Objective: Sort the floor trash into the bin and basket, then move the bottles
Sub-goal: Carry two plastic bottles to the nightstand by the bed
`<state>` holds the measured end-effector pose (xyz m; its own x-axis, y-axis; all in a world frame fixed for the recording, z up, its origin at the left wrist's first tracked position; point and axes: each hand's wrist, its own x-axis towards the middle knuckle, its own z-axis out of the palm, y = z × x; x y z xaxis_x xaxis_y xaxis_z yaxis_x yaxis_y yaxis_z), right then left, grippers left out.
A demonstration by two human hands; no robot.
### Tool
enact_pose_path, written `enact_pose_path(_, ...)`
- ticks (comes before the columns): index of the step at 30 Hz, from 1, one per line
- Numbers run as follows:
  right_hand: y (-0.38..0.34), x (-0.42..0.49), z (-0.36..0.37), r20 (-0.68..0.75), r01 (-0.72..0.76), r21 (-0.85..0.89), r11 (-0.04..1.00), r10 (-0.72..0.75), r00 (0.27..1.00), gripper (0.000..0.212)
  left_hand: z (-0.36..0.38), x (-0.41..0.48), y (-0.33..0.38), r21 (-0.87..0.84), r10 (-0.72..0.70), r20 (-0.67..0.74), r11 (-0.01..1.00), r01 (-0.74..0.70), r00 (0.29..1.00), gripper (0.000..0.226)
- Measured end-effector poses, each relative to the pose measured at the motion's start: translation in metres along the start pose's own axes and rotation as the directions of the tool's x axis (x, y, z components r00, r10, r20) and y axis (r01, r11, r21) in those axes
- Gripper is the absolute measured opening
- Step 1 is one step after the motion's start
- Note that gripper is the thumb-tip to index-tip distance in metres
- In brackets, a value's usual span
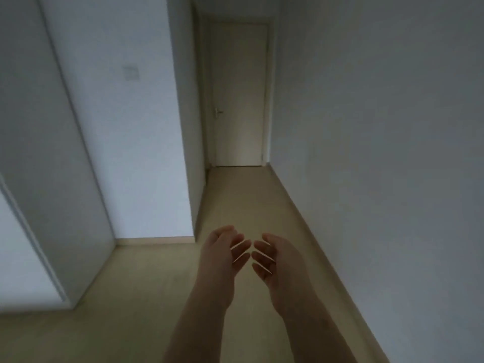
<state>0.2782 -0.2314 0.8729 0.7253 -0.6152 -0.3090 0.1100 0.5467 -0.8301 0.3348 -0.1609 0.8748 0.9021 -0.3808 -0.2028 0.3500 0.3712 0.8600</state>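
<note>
Although the job is about trash, bottles, a bin and a basket, none of them shows in this view, so where they lie cannot be told. How they will handle is only a judgement from the task wording. Loose floor trash is likely light and crushable and can be pinched or scooped anywhere. Bottles are stiffer, may be smooth and prone to roll, and are best gripped round the body or neck. Whether they are glass or plastic, full or empty, is unknown. With no bin or basket in sight, nothing can be said of their contents.

Both hands are held out at about 6 o'clock in the view. The left hand (222,254) and right hand (272,258) have their palms turned towards each other. Their fingers are relaxed, gently curved and slightly spread. The tips of the two hands come near each other without touching, and neither hand holds anything.

Beneath the hands, pale wood-look floor (243,200) runs up a narrow corridor towards 12 o'clock. It ends at a closed cream door (239,100) with a lever handle (218,112) on its left edge. A skirting board (314,244) follows the plain wall (379,127) from 1 o'clock down to 4 o'clock. At 10 o'clock a projecting wall corner carries a light switch (131,73), and a white panel (26,231) stands at 8 o'clock.
</note>
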Motion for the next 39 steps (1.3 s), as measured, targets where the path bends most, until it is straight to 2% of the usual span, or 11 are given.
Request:
enact_pose_path(3, 0.031, 0.04, 0.055, 0.122, -0.12, -0.083, 0.989, 0.13, 0.984, 0.01, -0.051, 0.037, 0.026, -0.027, 0.053, -0.188, 0.998, -0.059, 0.981, 0.01)
enact_pose_path(6, 0.053, 0.074, 0.098, 0.232, -0.19, -0.159, 0.969, 0.224, 0.947, 0.011, -0.087, 0.077, 0.038, -0.024, 0.122, -0.348, 0.99, -0.139, 0.929, 0.013)
enact_pose_path(16, 0.077, 0.194, 0.211, 0.387, -0.25, -0.338, 0.907, 0.376, 0.842, 0.015, -0.137, 0.182, 0.09, -0.056, 0.141, -0.553, 0.977, -0.205, 0.822, 0.013)
enact_pose_path(19, 0.11, 0.208, 0.26, 0.415, -0.315, -0.428, 0.847, 0.494, 0.764, 0.013, -0.175, 0.197, 0.103, -0.08, 0.105, -0.67, 0.974, -0.212, 0.735, 0.013)
enact_pose_path(23, 0.159, 0.202, 0.317, 0.461, -0.355, -0.553, 0.754, 0.631, 0.624, 0.013, -0.237, 0.199, 0.121, -0.131, 0.076, -0.804, 0.945, -0.3, 0.59, 0.014)
enact_pose_path(28, 0.22, 0.197, 0.399, 0.5, -0.336, -0.622, 0.707, 0.689, 0.525, 0.013, -0.318, 0.211, 0.16, -0.118, 0.099, -0.872, 0.907, -0.403, 0.479, 0.015)
enact_pose_path(31, 0.259, 0.193, 0.466, 0.514, -0.294, -0.66, 0.691, 0.701, 0.494, 0.013, -0.378, 0.226, 0.198, -0.099, 0.123, -0.891, 0.887, -0.451, 0.437, 0.015)
enact_pose_path(35, 0.298, 0.187, 0.557, 0.531, -0.262, -0.687, 0.678, 0.714, 0.456, 0.012, -0.454, 0.251, 0.258, -0.096, 0.129, -0.902, 0.87, -0.483, 0.412, 0.013)
enact_pose_path(39, 0.333, 0.184, 0.643, 0.542, -0.257, -0.68, 0.687, 0.707, 0.455, 0.013, -0.522, 0.272, 0.32, -0.054, 0.17, -0.902, 0.867, -0.495, 0.397, 0.013)
